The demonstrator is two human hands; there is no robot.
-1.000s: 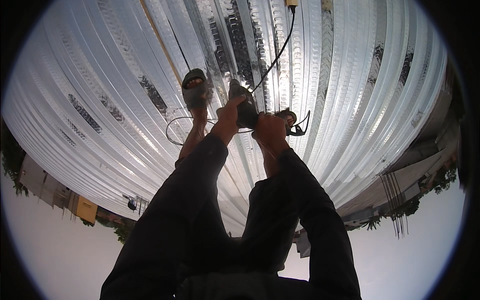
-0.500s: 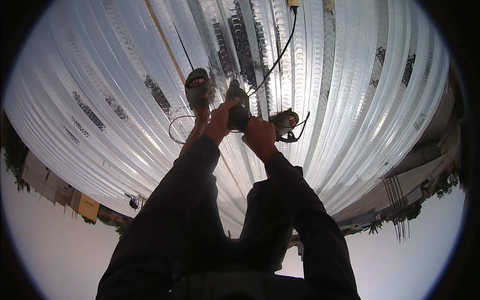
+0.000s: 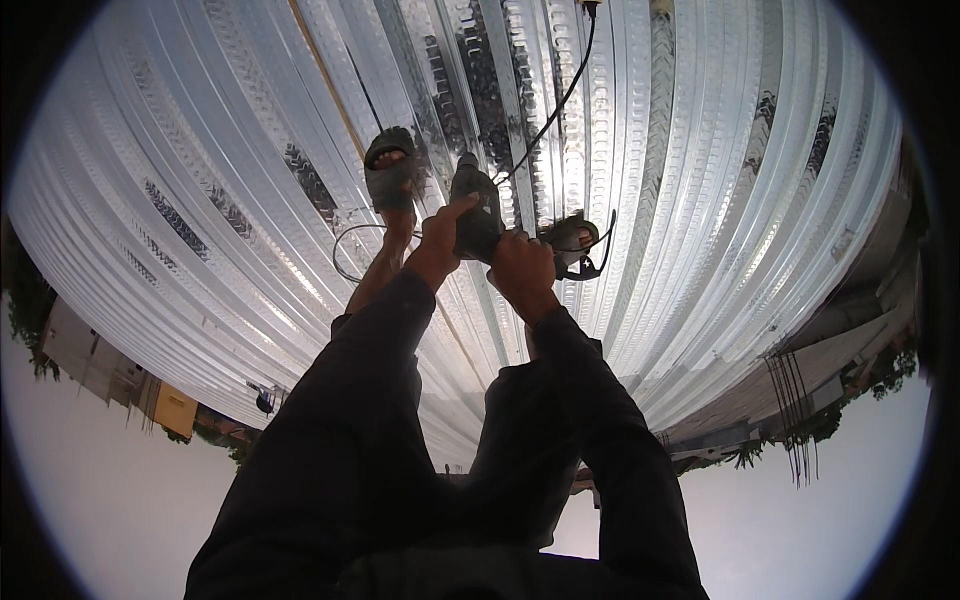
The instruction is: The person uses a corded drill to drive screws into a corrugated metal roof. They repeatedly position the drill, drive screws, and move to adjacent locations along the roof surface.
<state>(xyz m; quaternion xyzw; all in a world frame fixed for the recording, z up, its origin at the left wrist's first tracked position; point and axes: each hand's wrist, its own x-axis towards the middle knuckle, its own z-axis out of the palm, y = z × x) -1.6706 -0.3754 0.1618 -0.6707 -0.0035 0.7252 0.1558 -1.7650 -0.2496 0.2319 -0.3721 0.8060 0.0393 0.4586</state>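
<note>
A dark power drill (image 3: 476, 215) is held in both hands between my feet, its chuck end pointing away from me. My left hand (image 3: 440, 240) wraps the left side of its body, thumb lying along the top. Closed round the rear grip on the right is my right hand (image 3: 523, 272). Beneath the drill lies ribbed, shiny metal sheeting (image 3: 680, 200). Whether the drill's tip touches the sheeting I cannot tell. A black cord (image 3: 562, 105) runs near the drill toward the far edge. Thin cable also loops beside both hands.
My sandalled left foot (image 3: 390, 170) and right foot (image 3: 573, 238) stand on the sheeting beside the drill. A long yellowish strip (image 3: 330, 80) runs along the ribs at far left. A small dark object (image 3: 265, 400) lies near the left edge. Thin upright rods (image 3: 790, 410) rise beyond the right edge.
My left foot and leg have shifted slightly left and farther away. The drill stays in both hands, with its chuck end a little farther from me.
</note>
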